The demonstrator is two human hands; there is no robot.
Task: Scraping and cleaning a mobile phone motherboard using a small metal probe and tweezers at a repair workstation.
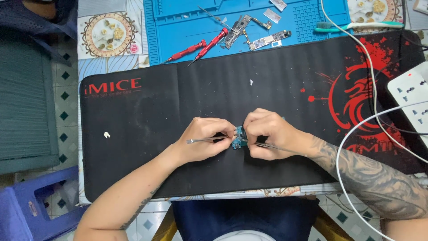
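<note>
**Fine work on a small circuit board, both hands engaged**

Left hand [206,139]: fingers pressed together around a thin metal pry tool [206,139], its flat end pointing out to the left, the other end aimed at the board. Right hand [266,134]: fingers pinching slim tweezers [267,145] that trail back toward the wrist. Between the two hands sits a small blue-green circuit board [239,139], low on the black desk mat [178,98], touching both hands.

Step in hand, as judged: prising or lifting a part off the board. Which part cannot be told; the fingers hide most of it. Next move likely calls for steady, light leverage with the board kept pinned.

Labels and signs: red lettering at the mat's upper left corner; red dragon-like emblem with splatter at its right. Beyond the mat, a blue work mat [178,27] carries two red-handled screwdrivers [200,48] and bare phone boards [263,38]. White power strip [412,96] at right edge, white cable [356,134] looping across.
</note>
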